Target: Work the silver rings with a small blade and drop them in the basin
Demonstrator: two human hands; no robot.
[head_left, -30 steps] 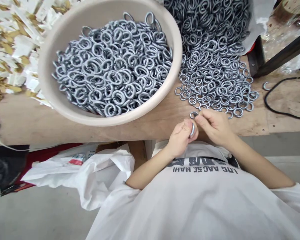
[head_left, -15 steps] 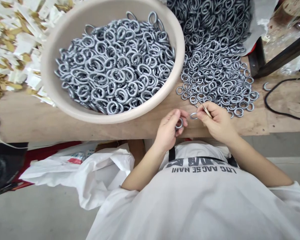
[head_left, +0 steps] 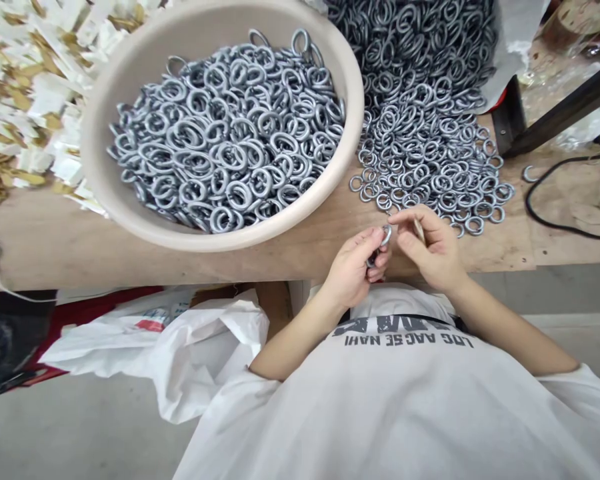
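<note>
My left hand (head_left: pixel 355 267) pinches a grey metal ring (head_left: pixel 387 235) between thumb and forefinger. Another ring (head_left: pixel 371 260) shows lower down, among its curled fingers. Close by on the right, my right hand (head_left: pixel 433 247) has its thumb and forefinger apart, while a thin tool with a pale, wood-like handle (head_left: pixel 419 231) stays tucked in its grip. The tool's tip is hard to make out. Just beyond both hands, many loose grey rings (head_left: pixel 425 160) are spread on the wooden table (head_left: pixel 290 250).
A large beige basin (head_left: pixel 220 243) full of grey rings stands left of the loose ones. White and gold-brown pieces (head_left: pixel 35 87) are heaped at far left. To the right are a dark metal bar (head_left: pixel 565 110) and a black cord (head_left: pixel 555 227). A white bag (head_left: pixel 205 353) hangs below the table edge.
My left hand has moved right, towards my right hand. The ring that my right hand held by its fingertips is now in my left hand. My right thumb and forefinger have parted.
</note>
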